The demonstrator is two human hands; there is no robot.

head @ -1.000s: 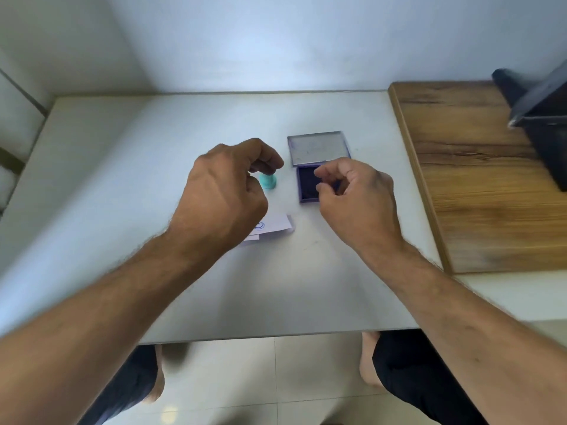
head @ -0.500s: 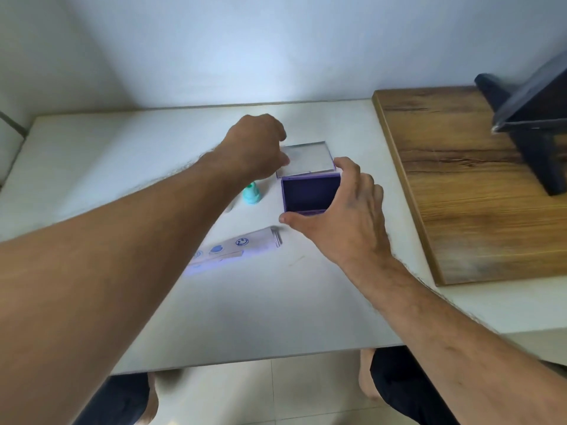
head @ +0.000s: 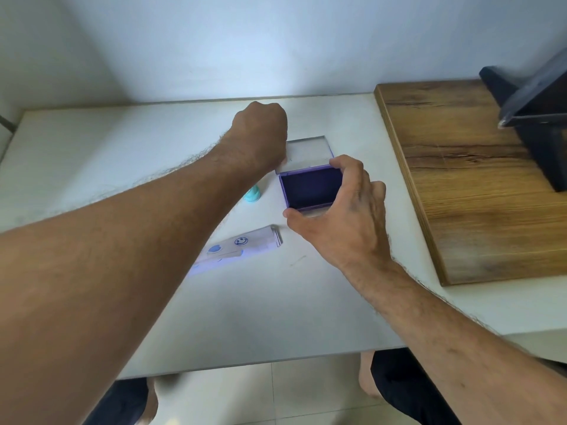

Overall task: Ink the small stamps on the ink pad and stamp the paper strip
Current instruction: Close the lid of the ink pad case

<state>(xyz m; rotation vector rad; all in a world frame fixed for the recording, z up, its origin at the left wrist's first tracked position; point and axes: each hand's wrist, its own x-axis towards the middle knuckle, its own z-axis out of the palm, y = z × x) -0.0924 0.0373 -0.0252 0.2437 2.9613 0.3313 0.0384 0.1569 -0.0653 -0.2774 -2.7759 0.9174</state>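
The purple ink pad [head: 310, 190] lies open on the white table [head: 92, 154], its clear lid [head: 310, 148] flat behind it. My right hand [head: 346, 210] grips the pad's base, thumb at the near edge, fingers on the right side. My left hand [head: 259, 133] is a closed fist resting at the lid's left edge; what its fingers hold is hidden. A teal stamp [head: 253, 194] stands just left of the pad, partly behind my left forearm. The paper strip [head: 242, 245] lies in front, showing a blue smiley print and a blue round print.
A wooden board [head: 460, 185] covers the table's right side, with a dark stand [head: 534, 118] on its far corner. The table's near edge runs above my knees and the tiled floor.
My left hand has moved from above the strip to the lid behind the pad. My right hand went from pinching over the pad to gripping its base. The strip is now uncovered.
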